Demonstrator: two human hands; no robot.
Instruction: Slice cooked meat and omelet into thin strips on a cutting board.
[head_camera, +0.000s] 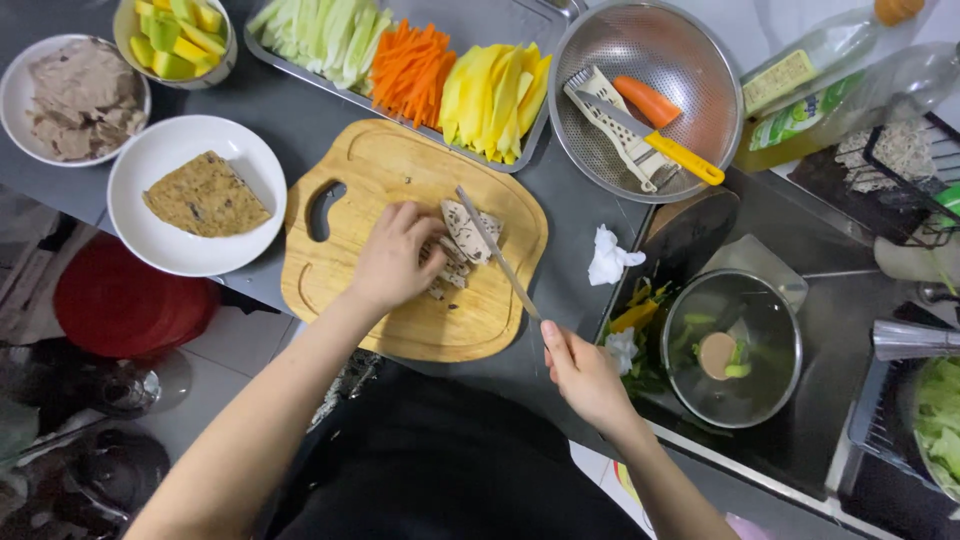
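Head view: at frame centre, sliced meat (462, 240) is pinned on a wooden cutting board (380, 180) by the left hand (392, 258), fingers curled. A knife (497, 252) is gripped by the right hand (583, 378), lower centre, blade laid across the meat.

matt wooden board (400, 170), shiny metal colander (690, 60)

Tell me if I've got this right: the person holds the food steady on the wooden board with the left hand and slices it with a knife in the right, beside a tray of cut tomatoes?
Not quite. The head view shows the tray holds carrot sticks, not tomatoes. The rest stands: left hand, right hand, knife, board.
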